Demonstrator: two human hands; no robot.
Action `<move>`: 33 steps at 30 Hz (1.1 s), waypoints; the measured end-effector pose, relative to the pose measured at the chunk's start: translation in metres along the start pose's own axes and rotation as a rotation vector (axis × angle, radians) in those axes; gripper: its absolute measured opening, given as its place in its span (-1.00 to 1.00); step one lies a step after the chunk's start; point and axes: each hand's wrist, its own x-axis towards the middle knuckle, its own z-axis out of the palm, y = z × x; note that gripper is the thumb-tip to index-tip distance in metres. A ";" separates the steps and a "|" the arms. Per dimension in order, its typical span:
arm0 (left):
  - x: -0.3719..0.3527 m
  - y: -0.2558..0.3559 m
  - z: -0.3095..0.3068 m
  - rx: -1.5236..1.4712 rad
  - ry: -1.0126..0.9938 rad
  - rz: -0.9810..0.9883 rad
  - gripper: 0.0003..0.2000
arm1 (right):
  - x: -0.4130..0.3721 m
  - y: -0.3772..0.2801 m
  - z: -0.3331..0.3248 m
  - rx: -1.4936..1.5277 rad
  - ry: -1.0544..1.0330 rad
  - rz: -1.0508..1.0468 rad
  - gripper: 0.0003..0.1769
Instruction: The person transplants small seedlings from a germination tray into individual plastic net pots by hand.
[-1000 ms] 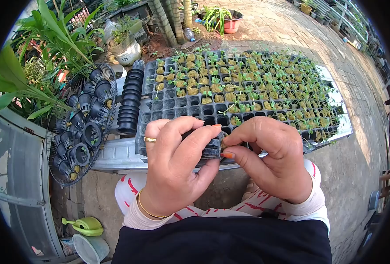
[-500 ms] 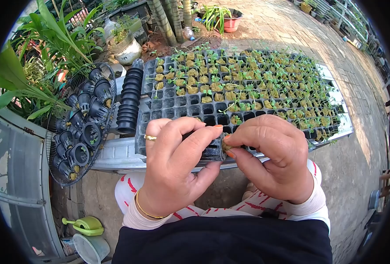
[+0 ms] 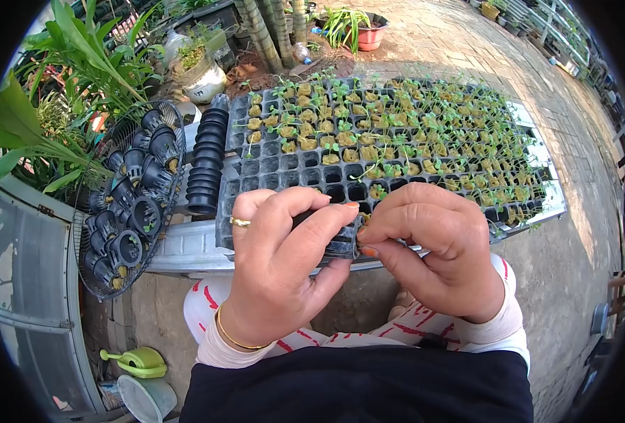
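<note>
My left hand (image 3: 277, 247) is closed around a black net pot (image 3: 341, 247), held on its side above the near edge of the seedling tray. At the right end of that pot, my right hand (image 3: 436, 247) pinches a small brownish seedling plug, mostly hidden behind thumb and forefinger. Under and beyond both hands spreads the black seedling tray (image 3: 270, 182), whose left and near cells are partly bare. Many seedlings in spongy plugs (image 3: 369, 151) fill its middle and right side.
On the left, a wire basket (image 3: 180, 233) holds several potted seedlings in black net pots (image 3: 127, 247). A stack of black net pots (image 3: 207, 166) lies between basket and tray. A green watering can (image 3: 142, 361) and a pale bucket (image 3: 147, 398) stand on the floor at lower left.
The fingertips of my right hand have pressed closer to the net pot's end, and less of the plug shows. My left hand and the pot have barely shifted.
</note>
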 end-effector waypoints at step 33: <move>0.001 0.001 0.000 0.004 0.053 0.028 -0.41 | 0.001 -0.006 -0.003 0.015 0.059 0.128 -0.59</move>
